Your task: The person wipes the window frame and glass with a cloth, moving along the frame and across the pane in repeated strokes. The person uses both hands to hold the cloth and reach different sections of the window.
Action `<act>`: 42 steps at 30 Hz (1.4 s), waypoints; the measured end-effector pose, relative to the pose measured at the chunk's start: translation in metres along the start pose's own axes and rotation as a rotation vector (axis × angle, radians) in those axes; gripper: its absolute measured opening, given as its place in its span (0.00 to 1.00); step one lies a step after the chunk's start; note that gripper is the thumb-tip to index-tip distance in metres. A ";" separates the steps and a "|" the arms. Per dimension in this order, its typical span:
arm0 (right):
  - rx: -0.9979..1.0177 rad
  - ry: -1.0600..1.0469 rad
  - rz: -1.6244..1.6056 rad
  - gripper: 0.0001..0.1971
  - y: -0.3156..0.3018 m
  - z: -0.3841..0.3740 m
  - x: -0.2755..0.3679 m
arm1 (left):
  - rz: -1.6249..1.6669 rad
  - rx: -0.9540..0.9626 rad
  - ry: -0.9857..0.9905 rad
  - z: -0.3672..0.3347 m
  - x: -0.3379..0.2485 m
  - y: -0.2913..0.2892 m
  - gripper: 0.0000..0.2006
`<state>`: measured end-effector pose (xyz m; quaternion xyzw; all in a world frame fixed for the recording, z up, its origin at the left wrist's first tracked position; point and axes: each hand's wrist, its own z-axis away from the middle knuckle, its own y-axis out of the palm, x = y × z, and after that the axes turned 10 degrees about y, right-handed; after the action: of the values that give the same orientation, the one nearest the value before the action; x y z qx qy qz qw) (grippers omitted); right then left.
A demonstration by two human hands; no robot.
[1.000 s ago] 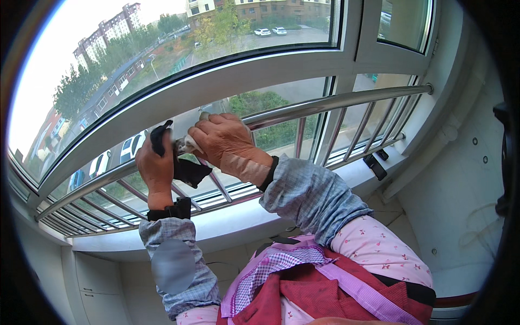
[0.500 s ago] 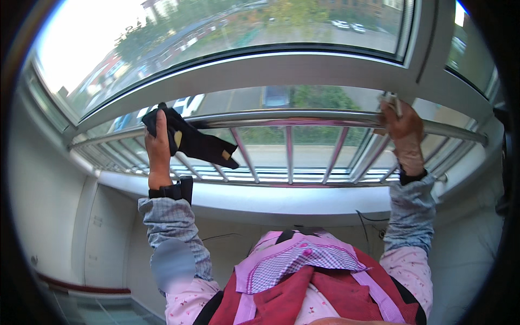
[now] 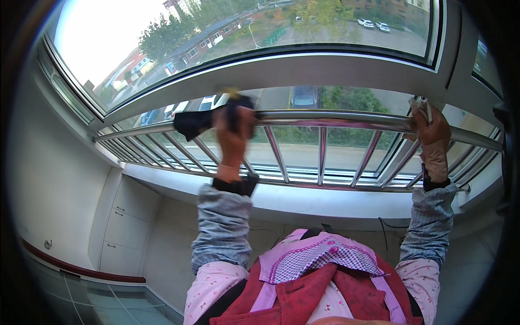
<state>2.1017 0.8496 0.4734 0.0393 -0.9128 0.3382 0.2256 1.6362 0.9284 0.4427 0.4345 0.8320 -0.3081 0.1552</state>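
Observation:
My left hand (image 3: 234, 132) is closed on a black cloth (image 3: 194, 123) at the metal rail (image 3: 346, 120), left of the middle. The hand is blurred by motion. One end of the cloth trails to the left across the rail, and a small yellowish patch shows above the knuckles. Farther right, my right hand (image 3: 433, 135) is closed at the same rail. A pale, crumpled cloth or paper (image 3: 421, 110) sticks out between its fingers. How the fingers meet the rail's far side is hidden.
Metal bars (image 3: 322, 157) stand under the rail, above a white sill (image 3: 303, 201). Just beyond is a large window frame (image 3: 325, 73). White drawers (image 3: 122, 230) stand low at the left. Thin black cables (image 3: 384, 233) hang below the sill at the right.
My left hand has moved right along the rail with the black cloth, whose loose end now trails left instead of right. My right hand keeps its place on the rail. The view has shifted.

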 end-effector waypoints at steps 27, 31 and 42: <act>0.016 0.231 -0.007 0.27 0.013 0.000 -0.012 | -0.626 0.177 0.263 -0.035 0.130 -0.115 0.16; -0.004 0.204 0.001 0.27 0.011 0.003 -0.007 | -0.435 0.223 0.462 -0.018 0.046 -0.037 0.16; -0.161 -0.412 0.042 0.15 0.087 0.070 0.173 | -0.457 0.341 0.351 -0.027 -0.003 0.004 0.15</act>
<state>1.8997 0.8856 0.4501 0.0704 -0.9642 0.2538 0.0296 1.6416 0.9458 0.4638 0.3028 0.8584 -0.3902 -0.1383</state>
